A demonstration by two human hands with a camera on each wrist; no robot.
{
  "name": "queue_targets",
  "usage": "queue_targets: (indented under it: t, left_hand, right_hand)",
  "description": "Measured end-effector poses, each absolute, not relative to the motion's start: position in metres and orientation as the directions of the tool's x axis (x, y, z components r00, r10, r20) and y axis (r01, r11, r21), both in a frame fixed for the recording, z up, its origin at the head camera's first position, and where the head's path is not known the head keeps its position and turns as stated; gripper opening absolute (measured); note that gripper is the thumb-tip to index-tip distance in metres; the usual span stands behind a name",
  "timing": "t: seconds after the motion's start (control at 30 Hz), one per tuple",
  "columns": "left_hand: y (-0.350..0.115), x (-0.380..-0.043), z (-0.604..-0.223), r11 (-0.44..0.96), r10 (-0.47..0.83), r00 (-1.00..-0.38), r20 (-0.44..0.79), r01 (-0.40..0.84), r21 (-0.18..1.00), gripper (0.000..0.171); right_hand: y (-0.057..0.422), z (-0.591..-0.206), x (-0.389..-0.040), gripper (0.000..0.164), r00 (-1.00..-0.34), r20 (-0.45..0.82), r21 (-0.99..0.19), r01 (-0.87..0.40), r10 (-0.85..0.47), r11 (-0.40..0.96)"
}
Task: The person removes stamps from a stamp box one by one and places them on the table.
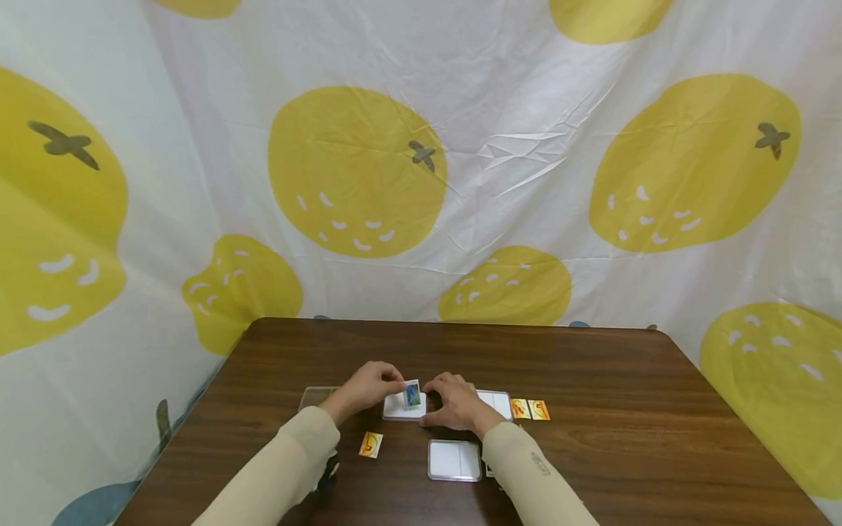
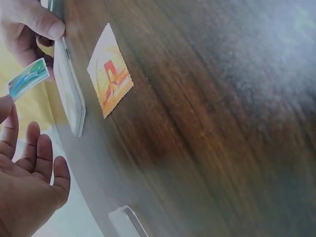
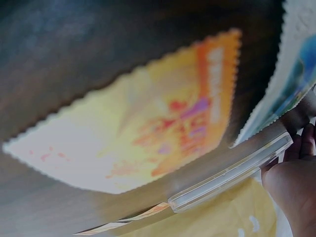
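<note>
My left hand point(image 1: 368, 383) pinches a small blue-green stamp point(image 1: 412, 394) between thumb and forefinger, its other fingers loosely bent in the left wrist view. The stamp is tilted above a flat clear case with a white insert point(image 1: 395, 410). My right hand point(image 1: 455, 403) grips that case at its right edge, thumb at the near corner and fingers at the far one. In the left wrist view the right thumb point(image 2: 52, 28) presses on the end of the case. An orange stamp with a scalloped edge point(image 1: 370, 445) lies in front of the case, to the left.
Another white-backed case point(image 1: 496, 402) lies right of my right hand, with two orange stamps point(image 1: 530, 410) beside it. A similar case point(image 1: 454, 460) sits nearer me, a stamp partly hidden by the right sleeve. A clear case point(image 1: 319, 395) lies behind the left wrist.
</note>
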State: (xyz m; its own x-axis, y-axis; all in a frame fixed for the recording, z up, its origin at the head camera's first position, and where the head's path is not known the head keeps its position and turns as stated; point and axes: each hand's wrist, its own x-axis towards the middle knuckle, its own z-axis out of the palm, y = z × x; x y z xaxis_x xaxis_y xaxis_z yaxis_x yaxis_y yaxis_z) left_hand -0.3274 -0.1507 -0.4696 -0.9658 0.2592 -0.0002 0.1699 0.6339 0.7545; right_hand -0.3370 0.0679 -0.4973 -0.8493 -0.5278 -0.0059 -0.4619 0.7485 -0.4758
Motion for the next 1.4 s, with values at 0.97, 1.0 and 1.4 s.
queue_targets:
  t: [0.97, 1.0, 1.4]
  left_hand:
    - [-0.171, -0.306, -0.465, 0.569, 0.357, -0.934, 0.011, 0.227, 0.791, 0.012]
    - [-0.172, -0.305, -0.466, 0.564, 0.362, -0.932, 0.013, 0.23, 0.793, 0.012]
    - [-0.178, -0.293, -0.465, 0.562, 0.401, -0.916, -0.02, 0.229, 0.795, 0.011]
  right_hand:
    - [0.069, -0.498, -0.336, 0.057, -0.844, 0.004, -0.465, -0.476, -0.536, 0.747]
    - [0.069, -0.498, -0.336, 0.057, -0.844, 0.002, -0.465, -0.475, -0.536, 0.747]
    - [0.068, -0.499, -0.337, 0.058, -0.848, -0.001, -0.454, -0.473, -0.531, 0.755]
